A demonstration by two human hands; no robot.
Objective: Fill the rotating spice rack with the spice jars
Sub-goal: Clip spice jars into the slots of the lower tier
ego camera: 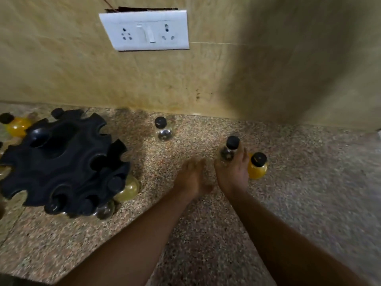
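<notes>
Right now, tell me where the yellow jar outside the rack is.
In the head view, the yellow jar stands on the counter at right, just beyond the right hand.

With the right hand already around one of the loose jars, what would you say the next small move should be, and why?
Probably lift that clear jar and carry it left to the black rack. The right hand is wrapped around it on the counter, the left hand holds nothing, and several slots along the rack's rim look open. The yellow jar beside it can follow.
</notes>
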